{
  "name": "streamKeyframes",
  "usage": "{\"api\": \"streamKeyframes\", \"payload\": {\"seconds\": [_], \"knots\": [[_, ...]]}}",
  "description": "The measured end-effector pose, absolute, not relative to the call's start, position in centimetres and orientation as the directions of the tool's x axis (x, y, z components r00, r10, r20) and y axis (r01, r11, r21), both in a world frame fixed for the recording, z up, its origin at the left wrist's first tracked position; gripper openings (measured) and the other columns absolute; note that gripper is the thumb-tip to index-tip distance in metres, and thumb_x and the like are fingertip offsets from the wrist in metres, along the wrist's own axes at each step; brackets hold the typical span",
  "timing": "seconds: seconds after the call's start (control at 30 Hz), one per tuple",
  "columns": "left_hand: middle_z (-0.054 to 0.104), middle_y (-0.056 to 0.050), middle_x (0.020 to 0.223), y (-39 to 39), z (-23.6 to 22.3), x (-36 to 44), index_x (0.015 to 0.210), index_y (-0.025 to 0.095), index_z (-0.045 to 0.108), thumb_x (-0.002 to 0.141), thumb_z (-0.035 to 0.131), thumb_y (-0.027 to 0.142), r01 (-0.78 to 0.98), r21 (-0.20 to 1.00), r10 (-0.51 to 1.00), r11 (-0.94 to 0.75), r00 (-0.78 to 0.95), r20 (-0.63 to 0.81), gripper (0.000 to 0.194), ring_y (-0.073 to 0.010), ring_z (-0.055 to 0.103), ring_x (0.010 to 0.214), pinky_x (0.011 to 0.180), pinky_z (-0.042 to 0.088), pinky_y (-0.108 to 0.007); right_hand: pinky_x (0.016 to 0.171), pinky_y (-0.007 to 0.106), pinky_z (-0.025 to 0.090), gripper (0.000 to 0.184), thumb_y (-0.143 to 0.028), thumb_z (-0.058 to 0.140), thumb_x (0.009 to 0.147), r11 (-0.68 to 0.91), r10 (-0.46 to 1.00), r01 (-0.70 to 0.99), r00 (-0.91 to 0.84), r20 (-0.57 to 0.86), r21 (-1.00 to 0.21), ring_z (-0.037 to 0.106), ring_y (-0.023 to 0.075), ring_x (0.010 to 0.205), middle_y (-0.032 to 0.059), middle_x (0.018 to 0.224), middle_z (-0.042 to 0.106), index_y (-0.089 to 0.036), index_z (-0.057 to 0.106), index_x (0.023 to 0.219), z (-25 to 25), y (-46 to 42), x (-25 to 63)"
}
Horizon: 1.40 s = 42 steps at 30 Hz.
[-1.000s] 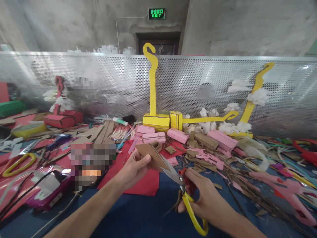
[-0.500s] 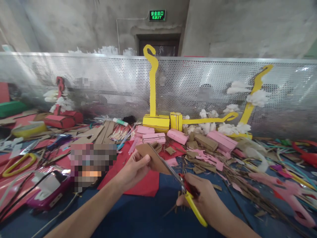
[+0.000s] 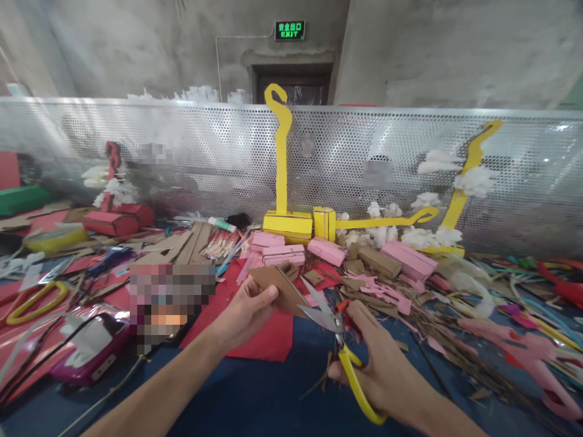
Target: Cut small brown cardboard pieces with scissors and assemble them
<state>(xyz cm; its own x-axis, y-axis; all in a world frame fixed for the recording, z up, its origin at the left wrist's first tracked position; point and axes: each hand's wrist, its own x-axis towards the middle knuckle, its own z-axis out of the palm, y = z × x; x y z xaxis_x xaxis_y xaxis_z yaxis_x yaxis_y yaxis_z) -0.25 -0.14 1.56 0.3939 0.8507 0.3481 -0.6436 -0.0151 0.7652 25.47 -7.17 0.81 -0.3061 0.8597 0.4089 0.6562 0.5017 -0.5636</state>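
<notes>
The left hand (image 3: 248,309) grips a brown cardboard piece (image 3: 285,291) in a narrow pinch: the thumb lies flat on the near face, and the other fingers are mostly hidden behind the piece. The right hand (image 3: 385,358) holds scissors (image 3: 339,325) by the handles. Its fingers are curled but spaced apart, with the upper ones at the orange-red grip and one fingertip beside the yellow handle; the exact finger placement within the loops cannot be told. The blades are parted and point toward the right end of the cardboard piece; blade contact cannot be confirmed. The cardboard piece is positioned above a red sheet (image 3: 268,346) on the blue table surface (image 3: 255,394). Pink blocks (image 3: 283,255) lie just beyond it, in front of an upright yellow hook (image 3: 282,170).
</notes>
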Motion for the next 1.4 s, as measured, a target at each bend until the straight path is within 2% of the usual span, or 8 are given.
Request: {"api": "streamKeyframes", "payload": {"seconds": [0.2,0.33,0.53,0.67,0.87,1.17,1.3,1.4], "knots": [[0.079,-0.001,0.092,-0.3,1.4,-0.1,0.094,0.02,0.078,0.08,0.086,0.026,-0.661,0.751,0.828,0.018,0.431,0.359,0.018,-0.0146,0.073,0.083,0.079,0.053,-0.024,0.076,0.031,0.048,0.046,-0.034,0.089,0.069,0.423,0.906,0.676,-0.323,0.274,-0.604,0.057,0.0223,0.088,0.0026,0.103,0.061,-0.024,0.053,0.095,1.5,-7.7,24.6],[0.08,-0.004,0.095,-0.4,1.3,-0.2,0.101,0.019,0.077,0.079,0.086,0.027,-0.652,0.758,0.839,0.019,0.423,0.343,0.025,-0.0175,0.073,0.087,0.082,0.054,-0.026,0.081,0.031,0.048,0.048,-0.027,0.09,0.068,0.432,0.901,0.661,-0.347,0.261,-0.613,0.058,0.0227,0.095,0.0022,0.108,0.06,-0.024,0.053,0.099,1.7,-7.7,24.6],[0.08,-0.002,0.093,-0.4,1.4,-0.2,0.094,0.019,0.077,0.08,0.086,0.026,-0.655,0.755,0.841,0.023,0.421,0.34,0.018,-0.0168,0.073,0.083,0.082,0.053,-0.027,0.066,0.028,0.043,0.049,-0.03,0.093,0.065,0.436,0.899,0.643,-0.338,0.277,-0.629,0.05,0.0179,0.077,-0.0024,0.091,0.054,-0.025,0.048,0.085,1.2,-7.5,24.5],[0.08,-0.003,0.096,-0.4,1.4,-0.1,0.095,0.02,0.078,0.079,0.086,0.026,-0.663,0.748,0.838,0.019,0.419,0.35,0.019,-0.0174,0.073,0.092,0.087,0.053,-0.027,0.061,0.026,0.041,0.052,-0.029,0.094,0.063,0.438,0.898,0.633,-0.339,0.279,-0.638,0.046,0.0163,0.072,-0.0044,0.085,0.051,-0.025,0.046,0.081,1.0,-7.4,24.3],[0.074,-0.01,0.127,-0.3,1.2,-0.1,0.106,0.019,0.076,0.079,0.086,0.029,-0.642,0.767,0.847,0.013,0.415,0.333,0.031,-0.0272,0.064,0.125,0.106,0.046,-0.038,0.057,0.024,0.04,0.052,-0.031,0.094,0.063,0.442,0.895,0.593,-0.341,0.287,-0.673,0.044,0.0145,0.067,-0.0054,0.08,0.05,-0.025,0.044,0.076,1.1,-7.5,24.3],[0.079,-0.002,0.091,-0.5,1.5,0.0,0.094,0.019,0.078,0.08,0.085,0.025,-0.682,0.73,0.83,0.037,0.428,0.358,0.017,-0.0147,0.072,0.084,0.079,0.053,-0.024,0.052,0.024,0.039,0.044,-0.027,0.082,0.078,0.476,0.879,0.569,-0.3,0.37,-0.671,0.044,0.0133,0.061,-0.0042,0.074,0.047,-0.025,0.04,0.069,-0.3,-6.8,24.6],[0.08,-0.004,0.093,-0.4,1.5,-0.1,0.098,0.018,0.077,0.081,0.085,0.024,-0.682,0.73,0.832,0.047,0.431,0.349,0.02,-0.0176,0.073,0.086,0.085,0.053,-0.029,0.062,0.025,0.047,0.032,-0.028,0.081,0.08,0.501,0.864,0.613,-0.313,0.395,-0.611,0.052,0.0172,0.073,-0.0007,0.086,0.055,-0.024,0.049,0.086,0.4,-7.0,24.8],[0.08,-0.008,0.102,-0.2,1.4,-0.2,0.099,0.017,0.076,0.081,0.085,0.028,-0.674,0.739,0.835,0.021,0.418,0.357,0.023,-0.024,0.072,0.103,0.097,0.051,-0.036,0.08,0.032,0.051,0.045,-0.034,0.079,0.082,0.529,0.843,0.628,-0.317,0.434,-0.571,0.059,0.0234,0.092,0.0054,0.104,0.06,-0.023,0.051,0.114,0.5,-7.0,25.2]]}}
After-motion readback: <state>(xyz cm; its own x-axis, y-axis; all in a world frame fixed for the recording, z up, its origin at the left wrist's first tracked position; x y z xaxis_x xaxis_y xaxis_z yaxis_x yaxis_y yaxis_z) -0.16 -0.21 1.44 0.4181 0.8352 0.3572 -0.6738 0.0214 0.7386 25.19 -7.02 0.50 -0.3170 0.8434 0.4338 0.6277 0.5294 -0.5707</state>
